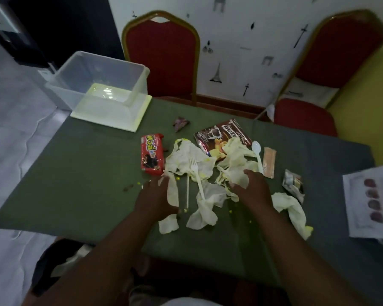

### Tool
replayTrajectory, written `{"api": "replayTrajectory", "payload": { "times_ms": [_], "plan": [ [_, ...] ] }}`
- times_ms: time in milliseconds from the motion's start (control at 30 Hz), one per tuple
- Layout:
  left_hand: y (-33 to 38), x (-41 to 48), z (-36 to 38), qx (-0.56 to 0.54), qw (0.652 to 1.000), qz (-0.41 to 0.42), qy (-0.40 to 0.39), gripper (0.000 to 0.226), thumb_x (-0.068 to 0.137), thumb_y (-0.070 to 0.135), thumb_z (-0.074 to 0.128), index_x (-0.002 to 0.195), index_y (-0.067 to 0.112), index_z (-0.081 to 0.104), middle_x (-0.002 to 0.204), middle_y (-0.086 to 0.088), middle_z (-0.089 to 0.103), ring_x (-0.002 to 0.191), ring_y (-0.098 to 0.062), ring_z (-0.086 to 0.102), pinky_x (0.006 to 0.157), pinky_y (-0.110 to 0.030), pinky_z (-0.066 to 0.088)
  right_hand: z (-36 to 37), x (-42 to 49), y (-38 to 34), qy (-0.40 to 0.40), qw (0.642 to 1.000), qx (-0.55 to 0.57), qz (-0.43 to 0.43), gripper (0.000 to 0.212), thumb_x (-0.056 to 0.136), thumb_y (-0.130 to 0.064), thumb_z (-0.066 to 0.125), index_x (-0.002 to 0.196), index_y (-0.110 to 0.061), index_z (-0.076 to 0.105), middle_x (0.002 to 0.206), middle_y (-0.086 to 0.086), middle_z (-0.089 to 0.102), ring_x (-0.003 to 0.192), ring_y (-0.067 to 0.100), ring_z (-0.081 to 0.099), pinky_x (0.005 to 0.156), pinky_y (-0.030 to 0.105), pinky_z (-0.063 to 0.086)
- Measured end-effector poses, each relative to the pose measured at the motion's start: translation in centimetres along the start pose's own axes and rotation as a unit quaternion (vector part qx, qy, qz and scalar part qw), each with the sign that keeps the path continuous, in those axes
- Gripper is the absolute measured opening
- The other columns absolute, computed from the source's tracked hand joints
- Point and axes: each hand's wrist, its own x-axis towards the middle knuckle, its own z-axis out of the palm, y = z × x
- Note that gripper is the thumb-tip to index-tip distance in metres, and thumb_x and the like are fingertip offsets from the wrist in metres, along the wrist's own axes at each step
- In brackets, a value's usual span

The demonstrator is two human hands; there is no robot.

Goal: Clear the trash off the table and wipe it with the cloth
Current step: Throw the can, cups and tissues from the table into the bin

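Observation:
Trash lies in the middle of the green table (75, 173): crumpled white napkins (186, 160) stained yellow, a white plastic fork (197, 180), a white plastic spoon (257, 154), a thin white stick (187, 191), a red biscuit packet (152, 154), a brown cereal packet (219, 133), a pink sachet (269, 162), a silver wrapper (293, 184) and a small dark wrapper (180, 123). My left hand (155, 197) rests on a napkin strip, fingers spread. My right hand (252, 188) presses on a napkin at the pile's right. Neither has lifted anything.
A clear plastic bin (102, 85) stands on the table's far left corner. Two red chairs (164, 56) stand against the far wall. A printed sheet (372, 199) lies at the right edge. Yellow crumbs (139, 183) dot the tabletop.

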Motion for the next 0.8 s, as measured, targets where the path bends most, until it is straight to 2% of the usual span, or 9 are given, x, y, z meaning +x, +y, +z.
{"api": "replayTrajectory", "payload": {
  "times_ms": [167,267,367,467,533,600,700,733,800],
  "plan": [
    [-0.5,-0.1,1.4,0.066,0.998,0.008,0.005,0.114,0.060,0.058,0.079,0.151,0.029,0.018,0.148,-0.006,0.031,0.129,-0.031,0.040,0.098,-0.040,0.045,1.5,1.6,1.5,0.025,0.997,-0.068,-0.020,0.079,0.082,-0.043,0.069,0.147,-0.028,0.026,0.152,0.007,0.029,0.137,0.030,0.033,0.106,0.044,0.039],
    [-0.7,-0.3,1.7,0.057,0.998,0.009,0.007,0.090,0.073,0.041,0.075,0.148,0.028,0.025,0.137,-0.008,0.044,0.118,-0.029,0.049,0.092,-0.038,0.047,2.0,2.6,1.4,0.024,0.995,-0.088,-0.035,0.076,0.086,-0.037,0.063,0.149,-0.032,0.019,0.147,0.010,0.036,0.131,0.032,0.041,0.100,0.043,0.042],
    [-0.9,-0.7,1.8,-0.001,0.999,0.016,0.037,0.064,0.081,0.021,0.065,0.141,0.021,0.043,0.128,-0.011,0.054,0.113,-0.029,0.055,0.090,-0.038,0.048,2.0,3.8,1.2,0.038,0.987,-0.147,-0.056,0.059,0.090,-0.035,0.057,0.145,-0.030,0.035,0.130,0.013,0.052,0.117,0.035,0.049,0.093,0.042,0.045],
    [-1.3,-1.0,1.6,-0.084,0.992,0.002,0.092,0.047,0.081,0.010,0.060,0.128,0.013,0.059,0.121,-0.013,0.061,0.111,-0.031,0.059,0.091,-0.037,0.047,1.6,4.7,0.8,0.052,0.978,-0.180,-0.094,0.029,0.091,-0.031,0.058,0.118,-0.024,0.063,0.115,0.010,0.062,0.107,0.031,0.056,0.084,0.039,0.048],
    [-1.7,-1.1,1.4,-0.108,0.987,-0.009,0.115,0.044,0.082,0.010,0.060,0.125,0.013,0.062,0.120,-0.011,0.063,0.111,-0.030,0.059,0.091,-0.035,0.045,1.4,5.1,0.5,0.079,0.974,-0.176,-0.119,0.019,0.088,-0.025,0.061,0.104,-0.017,0.068,0.110,0.012,0.061,0.103,0.032,0.057,0.079,0.037,0.048],
    [-2.4,-1.5,0.8,-0.131,0.982,-0.015,0.133,0.046,0.079,0.015,0.059,0.124,0.014,0.063,0.120,-0.009,0.064,0.111,-0.028,0.060,0.091,-0.034,0.045,1.4,5.5,-0.1,0.100,0.974,-0.159,-0.124,0.030,0.085,-0.021,0.065,0.113,-0.013,0.058,0.120,0.015,0.053,0.109,0.034,0.053,0.082,0.040,0.048],
    [-3.7,-2.4,0.1,-0.151,0.977,-0.029,0.150,0.046,0.077,0.019,0.058,0.123,0.014,0.064,0.118,-0.010,0.065,0.109,-0.029,0.060,0.089,-0.034,0.045,1.6,6.5,-1.4,0.050,0.979,-0.147,-0.128,0.069,0.084,-0.019,0.069,0.143,-0.019,0.032,0.147,0.016,0.033,0.127,0.037,0.043,0.098,0.045,0.044],
    [-3.8,-2.7,0.0,-0.150,0.976,-0.029,0.154,0.045,0.077,0.019,0.058,0.122,0.014,0.064,0.117,-0.010,0.065,0.108,-0.029,0.060,0.087,-0.033,0.045,1.5,7.1,-1.4,0.032,0.979,-0.150,-0.132,0.072,0.087,-0.017,0.066,0.148,-0.022,0.028,0.150,0.015,0.031,0.130,0.036,0.041,0.101,0.044,0.042],
    [-4.6,-3.4,-0.3,-0.158,0.973,-0.039,0.166,0.043,0.078,0.017,0.060,0.120,0.017,0.064,0.117,-0.008,0.064,0.106,-0.027,0.061,0.083,-0.030,0.044,1.7,8.1,-1.6,0.020,0.975,-0.161,-0.152,0.051,0.093,-0.016,0.056,0.142,-0.019,0.042,0.143,0.016,0.046,0.127,0.035,0.046,0.103,0.041,0.040]
  ]
}}
